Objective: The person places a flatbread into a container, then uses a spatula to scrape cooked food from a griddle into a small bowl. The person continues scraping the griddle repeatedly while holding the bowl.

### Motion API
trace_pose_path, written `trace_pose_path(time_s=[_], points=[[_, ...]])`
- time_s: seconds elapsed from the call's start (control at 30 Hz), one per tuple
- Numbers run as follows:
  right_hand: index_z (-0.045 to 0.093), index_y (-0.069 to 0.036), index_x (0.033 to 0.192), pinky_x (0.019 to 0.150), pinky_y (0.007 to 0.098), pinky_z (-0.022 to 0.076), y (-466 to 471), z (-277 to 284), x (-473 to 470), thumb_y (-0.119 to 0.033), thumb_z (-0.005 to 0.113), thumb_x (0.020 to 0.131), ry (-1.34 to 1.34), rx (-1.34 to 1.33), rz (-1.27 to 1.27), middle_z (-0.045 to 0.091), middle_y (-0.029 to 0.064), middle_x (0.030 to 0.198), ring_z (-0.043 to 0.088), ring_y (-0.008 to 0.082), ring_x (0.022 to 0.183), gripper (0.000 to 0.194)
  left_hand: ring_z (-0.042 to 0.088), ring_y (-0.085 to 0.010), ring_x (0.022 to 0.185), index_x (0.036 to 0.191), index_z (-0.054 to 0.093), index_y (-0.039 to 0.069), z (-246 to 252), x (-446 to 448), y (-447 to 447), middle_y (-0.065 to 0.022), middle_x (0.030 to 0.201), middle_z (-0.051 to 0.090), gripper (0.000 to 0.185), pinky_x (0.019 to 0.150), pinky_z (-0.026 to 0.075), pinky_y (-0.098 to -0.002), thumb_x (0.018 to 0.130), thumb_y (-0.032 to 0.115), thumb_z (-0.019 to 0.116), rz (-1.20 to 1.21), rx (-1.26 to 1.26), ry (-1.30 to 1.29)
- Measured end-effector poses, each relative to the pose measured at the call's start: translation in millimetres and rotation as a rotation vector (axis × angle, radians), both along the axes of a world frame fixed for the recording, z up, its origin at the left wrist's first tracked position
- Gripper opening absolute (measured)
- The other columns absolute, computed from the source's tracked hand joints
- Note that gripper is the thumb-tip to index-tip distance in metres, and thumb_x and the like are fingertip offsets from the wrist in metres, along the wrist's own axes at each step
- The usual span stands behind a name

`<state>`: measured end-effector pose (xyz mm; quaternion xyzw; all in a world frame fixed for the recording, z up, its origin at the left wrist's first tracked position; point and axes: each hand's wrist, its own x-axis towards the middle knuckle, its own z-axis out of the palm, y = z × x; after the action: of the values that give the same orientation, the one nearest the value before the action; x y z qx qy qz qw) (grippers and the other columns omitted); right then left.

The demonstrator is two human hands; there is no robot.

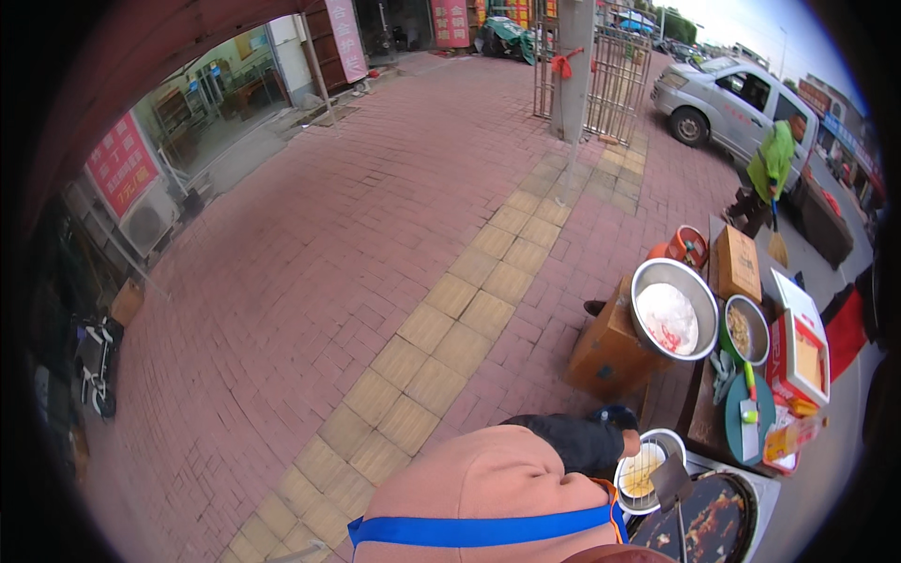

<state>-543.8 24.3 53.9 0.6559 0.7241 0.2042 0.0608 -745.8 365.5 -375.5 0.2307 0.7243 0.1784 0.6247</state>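
Note:
Neither of my hands can be made out. My salmon-coloured top [486, 478], crossed by a blue strap [486, 531], fills the bottom. A small skin-coloured shape beside dark cloth is too unclear to name. At lower right a round black griddle [711, 517] carries brown food scraps. Over it leans a metal spatula [672, 482], its handle running out of the bottom edge. Beside it a wire rack [639, 503] lies across a metal basin [676, 443], with yellow liquid in a white bowl [642, 473]. A green-handled blade [750, 429] rests on a round green board [735, 405].
Nearby stand a large metal bowl [707, 338] of white contents, a smaller bowl [759, 341], a foam box [809, 373], an oil bottle [788, 438], a cardboard box [739, 264] and a red gas cylinder [686, 246]. A person [771, 165] with a broom [777, 246] is beside a silver van [739, 105].

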Motion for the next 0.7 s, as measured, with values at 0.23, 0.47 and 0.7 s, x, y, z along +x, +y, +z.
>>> trace_pose_path(time_s=[0.23, 0.47, 0.7], points=[[0.076, -0.019, 0.089, 0.057, 0.0404, 0.0474, 5, 5, 7, -0.030, 0.076, 0.078, -0.029, -0.005, 0.015, 0.063, 0.0070, 0.054, 0.062, 0.0256, 0.049, 0.016, 0.055, -0.0370, 0.121, 0.124, 0.060, -0.001, -6, 1, -2, -0.0201, 0.131, 0.058, 0.049, 0.099, 0.041, -0.0466, 0.095, 0.033, 0.041, 0.139, -0.042, -0.024], [0.075, -0.019, 0.093, 0.056, 0.0399, 0.0472, 7, 15, -3, -0.028, 0.076, 0.078, -0.010, 0.008, 0.059, 0.062, 0.0057, 0.053, 0.062, 0.0247, 0.048, 0.017, 0.052, -0.0398, 0.125, 0.127, 0.059, -0.002, -11, 14, -5, -0.0219, 0.135, 0.056, 0.055, 0.105, 0.037, -0.0492, 0.095, 0.037, 0.039, 0.274, -0.080, 0.017], [0.075, -0.018, 0.093, 0.056, 0.0397, 0.0472, 8, 22, -12, -0.023, 0.077, 0.077, 0.070, 0.049, 0.092, 0.063, 0.0060, 0.056, 0.061, 0.0245, 0.049, 0.017, 0.054, -0.0412, 0.121, 0.124, 0.060, -0.003, -15, 13, -1, -0.0226, 0.131, 0.058, 0.052, 0.101, 0.040, -0.0506, 0.095, 0.036, 0.039, 0.211, -0.062, 0.018]])
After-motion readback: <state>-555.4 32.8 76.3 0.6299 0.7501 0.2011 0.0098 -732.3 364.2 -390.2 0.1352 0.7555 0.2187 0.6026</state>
